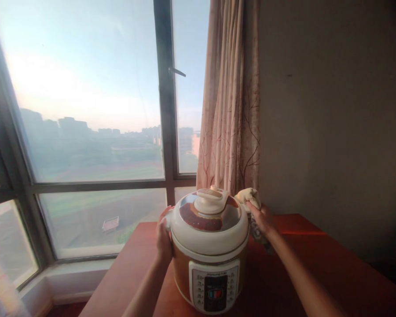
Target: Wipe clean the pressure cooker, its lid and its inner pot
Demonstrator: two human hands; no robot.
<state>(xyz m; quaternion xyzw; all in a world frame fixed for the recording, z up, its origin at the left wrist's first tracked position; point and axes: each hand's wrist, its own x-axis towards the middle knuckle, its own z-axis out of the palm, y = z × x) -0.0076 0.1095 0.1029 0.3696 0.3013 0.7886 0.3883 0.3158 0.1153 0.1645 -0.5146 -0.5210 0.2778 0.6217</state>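
Note:
A white and brown electric pressure cooker stands upright on the table with its lid on. Its control panel faces me, and the lid's glossy top reflects light. My left hand grips the cooker's left side, its fingers around the side handle. On the far right, my right hand holds a bunched pale cloth against the cooker's upper right edge. A patterned part of the cloth hangs below that hand. The cooker's right handle is hidden.
The reddish-brown table extends to both sides of the cooker. Behind it are a large window with a dark frame, a patterned curtain and a plain wall on the right.

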